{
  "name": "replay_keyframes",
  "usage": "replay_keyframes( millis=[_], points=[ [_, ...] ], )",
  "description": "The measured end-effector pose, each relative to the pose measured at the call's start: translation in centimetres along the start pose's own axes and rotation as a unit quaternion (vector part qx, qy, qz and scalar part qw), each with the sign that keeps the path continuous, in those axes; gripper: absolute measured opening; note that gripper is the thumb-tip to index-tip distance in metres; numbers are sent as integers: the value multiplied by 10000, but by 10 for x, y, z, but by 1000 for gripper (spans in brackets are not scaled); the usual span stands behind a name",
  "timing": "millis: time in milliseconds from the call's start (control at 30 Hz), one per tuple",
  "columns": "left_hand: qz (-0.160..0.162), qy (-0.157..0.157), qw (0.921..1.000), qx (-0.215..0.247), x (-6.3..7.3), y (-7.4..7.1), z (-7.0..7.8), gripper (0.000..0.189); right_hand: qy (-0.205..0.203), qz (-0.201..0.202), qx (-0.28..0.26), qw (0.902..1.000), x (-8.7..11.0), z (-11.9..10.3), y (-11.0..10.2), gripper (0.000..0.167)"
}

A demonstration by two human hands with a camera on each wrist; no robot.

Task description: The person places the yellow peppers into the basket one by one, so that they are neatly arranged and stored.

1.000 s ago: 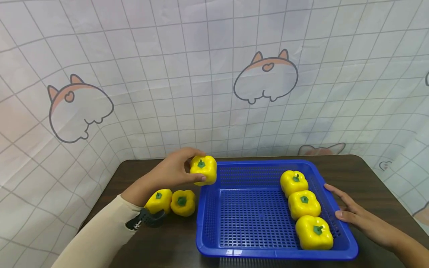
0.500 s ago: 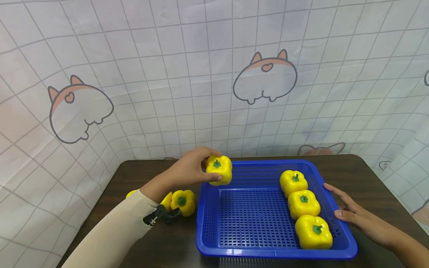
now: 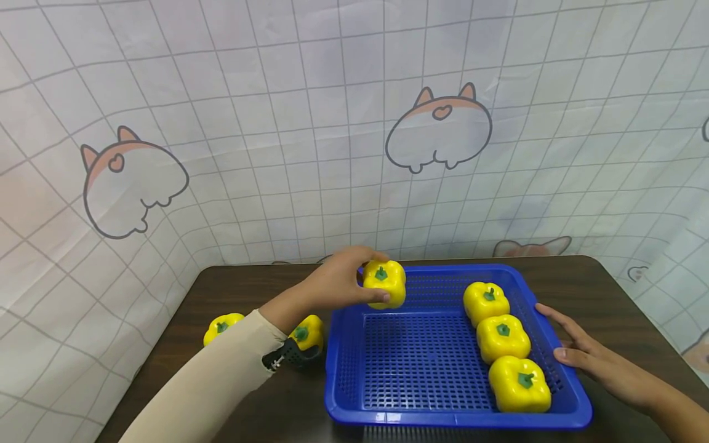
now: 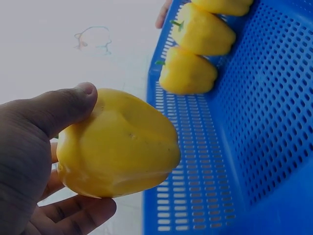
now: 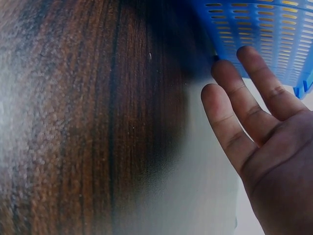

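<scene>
My left hand (image 3: 339, 280) grips a yellow bell pepper (image 3: 391, 284) with a green stem, thumb on the near side and fingers behind. It holds the pepper over the back left part of a blue plastic basket (image 3: 460, 419). In the left wrist view the pepper (image 4: 122, 144) lies on its side across the fingers. Along the basket's right wall stand three more yellow bell peppers, the back one (image 3: 486, 301), the middle one (image 3: 503, 339) and the front one (image 3: 519, 385). My right hand (image 3: 595, 358) rests against the basket's right rim, its fingers (image 5: 247, 107) extended.
On the dark wooden table (image 3: 249, 286) left of the basket sit a yellow bell pepper (image 3: 223, 323) and another pepper (image 3: 311, 331), both partly covered by my left forearm. A black strap (image 3: 293, 353) circles the left wrist. A white checked cloth (image 3: 310, 123) hangs behind the table.
My left hand has carried its pepper to the right, from the basket's left rim to over its inside. The moving forearm uncovers a pepper at the far left. My right hand stays put.
</scene>
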State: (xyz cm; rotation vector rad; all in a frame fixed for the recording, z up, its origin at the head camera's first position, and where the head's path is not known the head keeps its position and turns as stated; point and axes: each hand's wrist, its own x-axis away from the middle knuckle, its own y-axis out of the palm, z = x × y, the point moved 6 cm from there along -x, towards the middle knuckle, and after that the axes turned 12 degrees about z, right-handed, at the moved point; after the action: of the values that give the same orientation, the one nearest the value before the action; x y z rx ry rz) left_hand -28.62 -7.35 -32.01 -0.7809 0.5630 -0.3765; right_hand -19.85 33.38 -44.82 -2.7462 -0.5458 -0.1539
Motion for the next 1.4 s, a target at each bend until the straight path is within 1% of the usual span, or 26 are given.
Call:
replay_keyframes(
  millis=[233, 367, 567, 833, 967, 1200, 1400],
  points=[
    [-134, -73, 9999, -38, -7, 16, 5, 67, -117, 42, 93, 9999, 0, -1, 1, 67],
    [-181, -31, 9997, -147, -12, 23, 8, 68, -97, 74, 127, 9998, 0, -2, 1, 67],
    [-224, -15, 9997, -68, -18, 35, 10, 68, -92, 41, 66, 9999, 0, 0, 1, 67],
    [-331, -196, 9992, 113, -25, 55, 11, 72, -85, 93, 34, 9999, -1, 3, -1, 66],
    [-389, -251, 9989, 103, -28, 64, 13, 73, -73, 71, 23, 9999, -1, 4, -1, 67],
    [-399, -410, 9983, 98, -32, 76, 17, 71, -96, 43, -73, 9999, -1, 5, 0, 66],
    [-399, -495, 9980, -22, -36, 86, 19, 70, -190, 16, -80, 9998, 0, 3, 2, 66]
  ],
)
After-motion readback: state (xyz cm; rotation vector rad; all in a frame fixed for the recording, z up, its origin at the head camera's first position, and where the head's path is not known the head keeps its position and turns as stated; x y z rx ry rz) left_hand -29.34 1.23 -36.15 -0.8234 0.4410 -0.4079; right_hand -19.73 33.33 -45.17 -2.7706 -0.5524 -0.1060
